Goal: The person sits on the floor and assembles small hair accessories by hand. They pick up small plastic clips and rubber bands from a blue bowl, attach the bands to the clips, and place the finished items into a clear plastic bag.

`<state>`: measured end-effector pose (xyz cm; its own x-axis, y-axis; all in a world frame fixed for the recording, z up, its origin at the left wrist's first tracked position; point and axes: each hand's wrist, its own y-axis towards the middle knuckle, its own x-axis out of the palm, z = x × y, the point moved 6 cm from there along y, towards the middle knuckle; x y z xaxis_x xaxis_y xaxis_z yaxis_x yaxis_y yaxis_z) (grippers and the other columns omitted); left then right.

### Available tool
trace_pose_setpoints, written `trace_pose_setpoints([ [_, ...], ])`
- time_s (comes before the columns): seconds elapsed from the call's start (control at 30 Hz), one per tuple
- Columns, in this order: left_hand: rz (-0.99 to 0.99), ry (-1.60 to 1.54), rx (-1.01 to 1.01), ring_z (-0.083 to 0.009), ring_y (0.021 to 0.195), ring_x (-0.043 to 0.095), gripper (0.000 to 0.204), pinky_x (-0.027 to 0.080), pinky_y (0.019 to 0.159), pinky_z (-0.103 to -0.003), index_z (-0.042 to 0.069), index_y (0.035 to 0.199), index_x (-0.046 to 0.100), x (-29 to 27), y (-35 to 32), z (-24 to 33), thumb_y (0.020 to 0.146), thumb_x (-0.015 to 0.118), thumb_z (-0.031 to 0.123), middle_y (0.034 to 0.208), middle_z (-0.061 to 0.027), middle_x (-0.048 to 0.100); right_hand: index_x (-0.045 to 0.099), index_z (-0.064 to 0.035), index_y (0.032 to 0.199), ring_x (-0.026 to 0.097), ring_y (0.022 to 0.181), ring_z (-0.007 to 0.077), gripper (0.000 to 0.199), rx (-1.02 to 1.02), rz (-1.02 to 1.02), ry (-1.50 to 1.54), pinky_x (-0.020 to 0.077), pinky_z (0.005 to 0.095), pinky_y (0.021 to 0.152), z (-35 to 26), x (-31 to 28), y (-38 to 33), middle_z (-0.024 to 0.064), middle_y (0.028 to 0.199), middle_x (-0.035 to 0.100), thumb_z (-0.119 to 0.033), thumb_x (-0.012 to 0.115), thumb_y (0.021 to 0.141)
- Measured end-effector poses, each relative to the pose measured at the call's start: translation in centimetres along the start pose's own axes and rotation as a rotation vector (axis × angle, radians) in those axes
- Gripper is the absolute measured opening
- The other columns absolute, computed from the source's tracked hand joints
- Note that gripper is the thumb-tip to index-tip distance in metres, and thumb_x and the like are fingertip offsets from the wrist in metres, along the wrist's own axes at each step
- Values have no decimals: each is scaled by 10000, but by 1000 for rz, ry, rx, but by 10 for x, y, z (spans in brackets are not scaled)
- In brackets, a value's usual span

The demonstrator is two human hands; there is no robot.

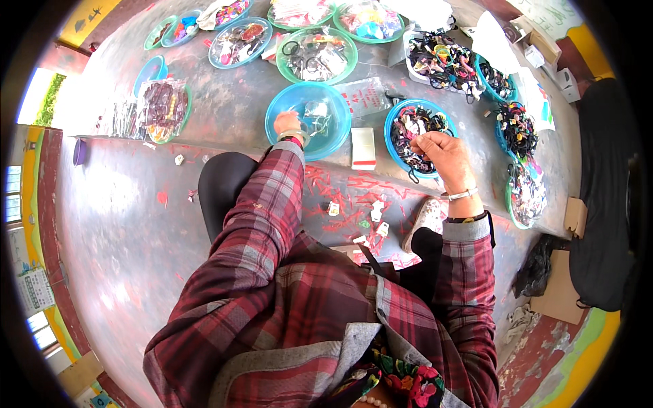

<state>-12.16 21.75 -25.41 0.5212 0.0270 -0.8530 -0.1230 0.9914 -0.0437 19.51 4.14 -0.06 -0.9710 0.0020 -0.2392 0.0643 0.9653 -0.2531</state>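
Observation:
My left hand [288,123] reaches into a blue plastic basin [332,103], above its left part. Its fingers are too small and pale against the basin to make out. Clear plastic bags [318,121] lie in the basin beside that hand. Over a blue bowl [390,136] heaped with dark hair ties [410,124], my right hand [445,156] has its thumb and fingers pinched together. What sits between those fingertips, if anything, is hidden. One dark loop hangs over the bowl's near rim. Between basin and bowl lies a small white box with a red edge [363,147].
Bowls of small goods stand along the far side, among them a green bowl [354,51]. A tray of hair ties [444,62] and more filled bowls [515,129] are to the right. Red scraps [320,180] litter the lower floor. A black bag [541,265] lies right.

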Motion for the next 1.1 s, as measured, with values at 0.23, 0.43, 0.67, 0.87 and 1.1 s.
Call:
trace_pose_setpoints([
  [0.23,393,-1091,-464,-166,736,593,74,469,692,-272,75,768,612,-8,-15,-79,763,544,48,779,-49,628,649,32,824,583,682,83,188,-52,-88,-9,454,201,631,-20,23,2,46,726,637,-127,551,842],
  [0.43,242,-512,336,-290,722,591,134,454,652,-358,55,811,593,-41,-106,117,832,501,149,764,-137,612,646,36,821,593,690,91,184,-29,-6,6,461,211,639,-17,6,-5,52,740,640,-131,568,825],
  [0.67,-25,-214,98,-332,822,575,348,450,726,-427,20,849,577,49,-169,101,725,645,337,834,-170,605,648,34,820,582,665,88,182,-34,-33,87,461,218,628,-12,14,-5,45,721,637,-139,593,817],
  [0.87,-111,-28,-151,-349,931,545,514,439,819,-411,-24,927,548,51,-149,101,651,701,382,951,-219,572,648,34,839,572,666,82,194,-31,-43,79,454,216,619,-7,8,-4,46,730,640,-151,593,822],
  [1.1,-218,15,-338,-292,1080,478,536,406,903,-377,25,1082,462,35,-150,132,669,694,274,1119,-164,499,648,25,811,560,663,82,213,-79,-68,16,442,229,616,-5,11,2,43,707,631,-177,584,820],
])
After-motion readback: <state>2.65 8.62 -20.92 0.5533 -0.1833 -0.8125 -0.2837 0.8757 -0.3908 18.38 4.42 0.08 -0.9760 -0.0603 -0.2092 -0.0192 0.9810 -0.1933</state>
